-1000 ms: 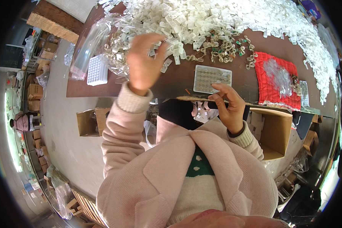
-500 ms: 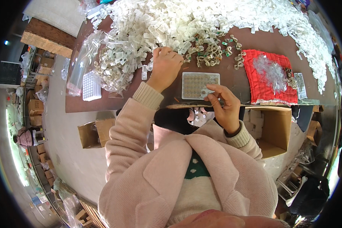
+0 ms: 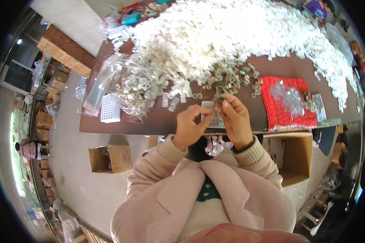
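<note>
My left hand [image 3: 192, 124] and my right hand [image 3: 236, 120] meet over a pale compartment tray [image 3: 207, 104] at the table's front edge. Right thumb and fingers pinch a small clear plastic piece [image 3: 218, 107], partly covered by the fingertips. The left thumb and forefinger are closed close beside it; what they hold is too small to make out. Beyond the hands lies a cluster of small ring-shaped parts [image 3: 226, 87], some with green bits. Much of the tray is hidden behind both hands.
A huge heap of clear plastic pieces [image 3: 198, 44] covers the back of the brown table. On the left are a filled clear bag [image 3: 136, 99] and a white gridded tray [image 3: 110, 108]. A red quilted cloth [image 3: 269, 115] bears clear plastic at right. Cardboard boxes [image 3: 121, 159] stand below.
My left hand has come back from the heap toward my right hand, and the two now meet over the tray. The right hand has risen slightly leftward. The whole view has shifted.
</note>
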### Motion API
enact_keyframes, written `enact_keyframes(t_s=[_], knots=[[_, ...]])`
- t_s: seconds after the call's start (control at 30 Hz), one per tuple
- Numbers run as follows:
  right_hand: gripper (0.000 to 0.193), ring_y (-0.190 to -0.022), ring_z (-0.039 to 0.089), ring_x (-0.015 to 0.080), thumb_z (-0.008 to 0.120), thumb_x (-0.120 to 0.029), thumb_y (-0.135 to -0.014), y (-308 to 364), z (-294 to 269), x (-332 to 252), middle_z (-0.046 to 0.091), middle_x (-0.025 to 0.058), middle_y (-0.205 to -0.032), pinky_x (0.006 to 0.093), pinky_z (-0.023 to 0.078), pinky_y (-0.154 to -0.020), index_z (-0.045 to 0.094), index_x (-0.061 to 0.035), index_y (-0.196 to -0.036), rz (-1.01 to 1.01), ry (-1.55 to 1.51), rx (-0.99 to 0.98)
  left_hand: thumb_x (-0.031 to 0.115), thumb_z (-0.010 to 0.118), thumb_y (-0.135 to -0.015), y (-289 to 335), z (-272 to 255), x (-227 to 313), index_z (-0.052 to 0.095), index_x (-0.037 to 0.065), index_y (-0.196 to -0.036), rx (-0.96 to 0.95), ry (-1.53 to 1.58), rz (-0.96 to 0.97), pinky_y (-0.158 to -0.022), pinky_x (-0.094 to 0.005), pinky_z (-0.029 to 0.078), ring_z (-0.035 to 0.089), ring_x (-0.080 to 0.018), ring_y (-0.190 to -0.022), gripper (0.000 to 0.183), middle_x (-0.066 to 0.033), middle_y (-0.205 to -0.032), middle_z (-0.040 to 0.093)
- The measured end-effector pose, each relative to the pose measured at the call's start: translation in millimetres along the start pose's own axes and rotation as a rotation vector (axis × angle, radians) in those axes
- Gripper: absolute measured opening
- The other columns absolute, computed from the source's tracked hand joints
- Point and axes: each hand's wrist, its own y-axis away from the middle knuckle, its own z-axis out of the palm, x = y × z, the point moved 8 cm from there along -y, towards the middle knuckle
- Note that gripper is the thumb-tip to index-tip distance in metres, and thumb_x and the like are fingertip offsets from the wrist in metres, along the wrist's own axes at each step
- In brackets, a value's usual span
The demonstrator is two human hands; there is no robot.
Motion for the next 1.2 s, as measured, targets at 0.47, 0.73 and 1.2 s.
enact_keyframes(t_s=[0.47,0.73,1.2], knots=[[0.026,-0.082,0.062,0.0244,0.073,0.005,-0.079,56,68,-46,0.066,0.0089,-0.091,0.0337,0.052,-0.074,0.068,-0.0026,-0.104,-0.834,1.369,-0.249,-0.007,0.068,-0.090,34,-5,-1,0.060,-0.004,-0.119,0.061,0.798,-0.199,-0.092,-0.0277,0.052,0.062,-0.0132,-0.105,0.030,-0.0065,-0.113,0.066],[0.032,-0.082,0.062,0.0274,0.075,0.004,-0.075,70,77,-43,0.070,0.0080,-0.095,0.0357,0.052,-0.073,0.068,-0.0038,-0.105,-0.913,1.377,-0.296,-0.009,0.064,-0.091,48,-4,-2,0.065,-0.005,-0.114,0.094,0.862,-0.268,-0.088,-0.0260,0.055,0.067,-0.0135,-0.097,0.023,-0.0102,-0.109,0.070],[0.022,-0.079,0.065,0.0268,0.073,0.007,-0.077,58,51,-24,0.070,0.0097,-0.090,0.0343,0.053,-0.071,0.070,-0.0022,-0.097,-0.651,1.264,-0.232,0.002,0.072,-0.087,43,-59,-51,0.069,-0.001,-0.104,0.187,-0.211,-0.258,-0.075,-0.0275,0.054,0.066,-0.0138,-0.082,0.017,-0.0102,-0.098,0.071]])
